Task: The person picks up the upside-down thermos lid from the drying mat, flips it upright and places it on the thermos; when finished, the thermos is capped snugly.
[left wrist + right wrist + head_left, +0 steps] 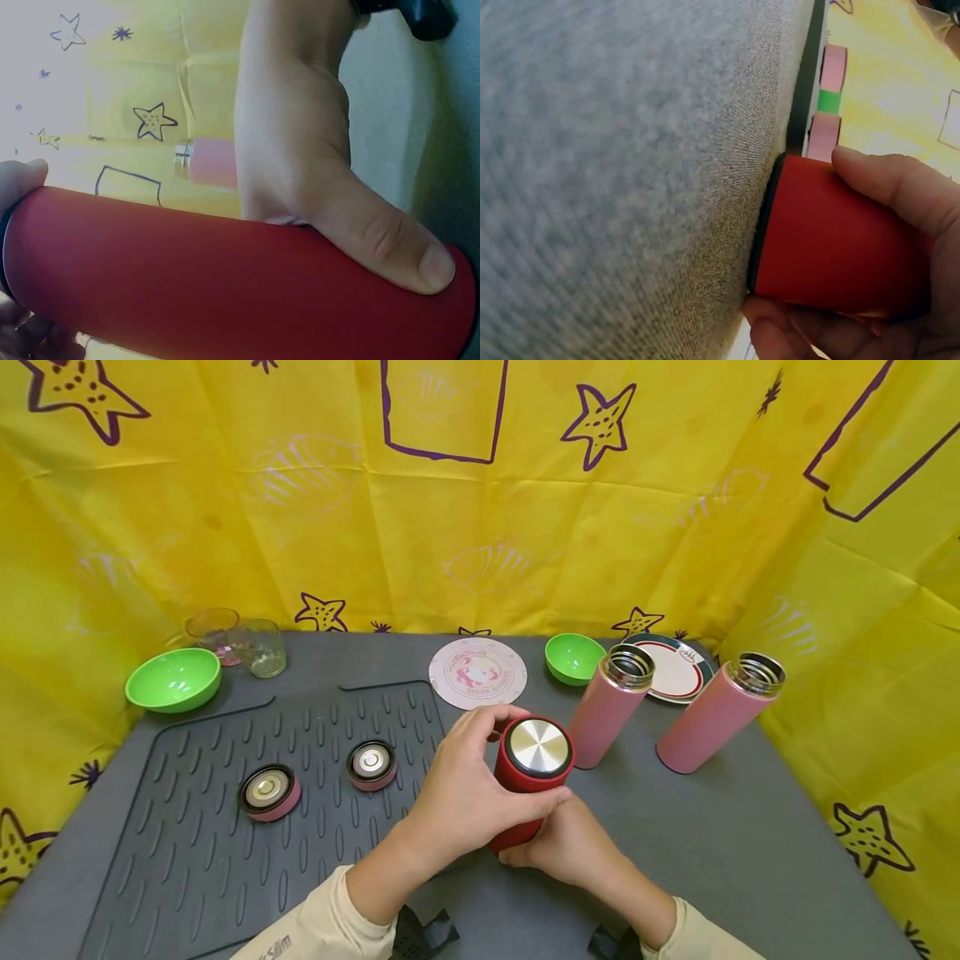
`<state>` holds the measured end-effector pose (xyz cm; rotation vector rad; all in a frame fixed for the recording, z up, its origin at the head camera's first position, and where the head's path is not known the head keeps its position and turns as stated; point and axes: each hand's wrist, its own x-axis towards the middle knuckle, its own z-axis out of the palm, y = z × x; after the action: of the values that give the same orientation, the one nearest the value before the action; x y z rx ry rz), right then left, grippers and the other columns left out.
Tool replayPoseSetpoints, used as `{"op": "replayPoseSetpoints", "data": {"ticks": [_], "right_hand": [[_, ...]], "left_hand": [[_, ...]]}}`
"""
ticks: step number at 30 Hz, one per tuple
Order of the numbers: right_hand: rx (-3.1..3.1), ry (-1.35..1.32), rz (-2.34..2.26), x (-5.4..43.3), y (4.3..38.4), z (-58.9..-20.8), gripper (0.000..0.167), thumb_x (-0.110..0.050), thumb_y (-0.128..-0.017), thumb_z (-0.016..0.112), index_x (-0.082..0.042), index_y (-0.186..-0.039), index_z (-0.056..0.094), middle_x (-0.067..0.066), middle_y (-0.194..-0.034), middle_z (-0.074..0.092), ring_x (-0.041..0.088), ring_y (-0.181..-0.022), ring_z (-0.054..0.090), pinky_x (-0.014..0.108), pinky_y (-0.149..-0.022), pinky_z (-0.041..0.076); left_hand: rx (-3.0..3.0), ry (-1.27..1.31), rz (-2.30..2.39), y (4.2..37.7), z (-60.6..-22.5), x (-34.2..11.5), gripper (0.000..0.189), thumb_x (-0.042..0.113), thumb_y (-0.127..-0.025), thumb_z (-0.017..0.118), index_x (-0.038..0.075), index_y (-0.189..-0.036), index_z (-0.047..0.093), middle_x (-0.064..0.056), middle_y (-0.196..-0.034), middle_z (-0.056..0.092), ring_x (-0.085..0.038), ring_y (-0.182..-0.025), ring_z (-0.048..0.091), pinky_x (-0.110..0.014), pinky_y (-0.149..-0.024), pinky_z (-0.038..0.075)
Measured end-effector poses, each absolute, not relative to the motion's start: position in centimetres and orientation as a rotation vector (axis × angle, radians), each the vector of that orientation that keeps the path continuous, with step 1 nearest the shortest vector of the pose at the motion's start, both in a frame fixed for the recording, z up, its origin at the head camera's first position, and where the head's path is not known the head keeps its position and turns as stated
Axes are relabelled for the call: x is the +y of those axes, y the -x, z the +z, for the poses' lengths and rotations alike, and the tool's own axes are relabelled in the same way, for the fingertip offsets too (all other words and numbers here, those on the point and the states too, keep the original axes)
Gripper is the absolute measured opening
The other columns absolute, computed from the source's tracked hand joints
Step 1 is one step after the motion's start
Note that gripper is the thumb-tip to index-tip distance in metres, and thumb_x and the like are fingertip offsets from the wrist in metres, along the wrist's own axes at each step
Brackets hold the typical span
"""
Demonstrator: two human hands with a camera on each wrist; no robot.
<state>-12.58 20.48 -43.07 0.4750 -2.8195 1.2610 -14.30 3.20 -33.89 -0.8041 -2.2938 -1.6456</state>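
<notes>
Upright in front of me is a red thermos bottle (516, 837) with a shiny metal-topped lid (538, 747). My left hand (465, 789) grips it around the top, thumb across the near side. Lower down, my right hand (573, 843) holds the body near the base. In the right wrist view the dark base of the thermos (840, 240) is right at the grey tabletop. Two pink bottles (606, 710) (712, 722) stand uncapped to the right. Their likely lids, two pink-sided caps (268, 792) (371, 765), lie with undersides up on the left.
The caps lie on a grey ribbed drying mat (202, 827). Behind it are a green bowl (174, 681) and two clear glasses (258, 649) (213, 631). A round pink mat (478, 672), a smaller green bowl (573, 658) and a rimmed plate (671, 668) lie along the yellow curtain (480, 518).
</notes>
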Motion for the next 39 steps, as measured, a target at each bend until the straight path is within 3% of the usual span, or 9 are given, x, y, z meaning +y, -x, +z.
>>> {"op": "replayPoseSetpoints", "data": {"ticks": [5,13,19,30,34,39], "right_hand": [[-2.817,-0.468,1.272,20.5,12.6,-43.1,0.066,-0.019,-0.054,0.095,-0.022,-0.111,0.061,-0.017,-0.098,0.063,0.006,-0.088,0.059,0.034,-0.081,0.050],[-2.844,-0.440,1.221,20.5,12.5,-43.1,0.061,-0.022,-0.054,0.094,-0.018,-0.106,0.063,-0.015,-0.091,0.064,0.006,-0.080,0.060,0.030,-0.074,0.052],[-2.889,-0.391,1.196,20.5,12.3,-43.0,0.057,-0.027,-0.055,0.094,-0.018,-0.103,0.063,-0.017,-0.086,0.064,0.005,-0.076,0.059,0.030,-0.071,0.052],[-2.884,-0.397,1.175,20.6,12.3,-43.0,0.056,-0.028,-0.056,0.094,-0.019,-0.101,0.062,-0.018,-0.084,0.063,0.005,-0.075,0.059,0.030,-0.069,0.051],[-2.895,-0.409,1.171,20.7,12.4,-43.1,0.056,-0.029,-0.056,0.093,-0.018,-0.102,0.063,-0.017,-0.085,0.064,0.005,-0.075,0.059,0.030,-0.069,0.052],[-2.848,-0.466,1.201,20.8,12.5,-43.2,0.062,-0.023,-0.054,0.094,-0.019,-0.107,0.063,-0.016,-0.095,0.064,0.005,-0.083,0.059,0.031,-0.076,0.051]], "left_hand": [[-2.244,0.763,-1.700,14.0,-33.8,3.3,0.068,0.030,-0.062,0.094,0.025,-0.122,0.063,0.015,-0.109,0.063,-0.006,-0.104,0.056,-0.036,-0.087,0.047],[-2.168,0.974,-1.934,15.1,-34.2,2.7,0.069,0.020,-0.067,0.092,0.023,-0.129,0.061,0.010,-0.114,0.066,-0.010,-0.108,0.060,-0.033,-0.095,0.046],[-2.151,1.152,-2.084,16.4,-34.5,2.4,0.066,0.011,-0.070,0.088,0.015,-0.130,0.060,0.005,-0.116,0.066,-0.016,-0.108,0.060,-0.035,-0.098,0.044],[-2.095,1.492,-2.202,18.5,-34.8,2.0,0.063,0.011,-0.077,0.081,0.011,-0.135,0.056,-0.003,-0.116,0.067,-0.023,-0.111,0.059,-0.041,-0.099,0.043],[-2.145,1.374,-2.154,17.7,-34.9,2.3,0.069,0.016,-0.077,0.082,0.017,-0.139,0.051,0.000,-0.124,0.062,-0.020,-0.115,0.056,-0.042,-0.102,0.041],[-2.275,0.930,-1.868,15.0,-34.4,3.3,0.079,0.034,-0.066,0.091,0.024,-0.132,0.050,0.009,-0.122,0.055,-0.010,-0.112,0.052,-0.039,-0.094,0.044]]}}
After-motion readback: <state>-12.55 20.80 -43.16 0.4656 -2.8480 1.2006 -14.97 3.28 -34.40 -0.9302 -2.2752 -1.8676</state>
